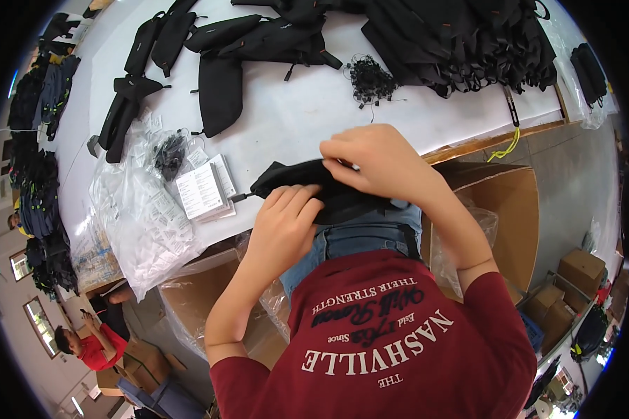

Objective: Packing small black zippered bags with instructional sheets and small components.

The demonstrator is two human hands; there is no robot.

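A black fabric pouch (342, 206) is held at the near table edge, close to my waist. My left hand (284, 216) has its fingers curled over the pouch's near left side. My right hand (370, 157) pinches the far right edge of the same pouch, fingertips bent down. A short black pull tab (239, 198) sticks out from the pouch's left end, beside a stack of white printed cards (203, 190). The inside of the pouch and my thumb tips are partly hidden.
Several black pouches (220, 91) lie across the white table (297, 115), with a large pile (461, 45) at the far right. A heap of black cord loops (372, 80) sits between. Clear plastic bags (143, 223) cover the left. Cardboard boxes (514, 202) stand below. Another person (98, 342) is lower left.
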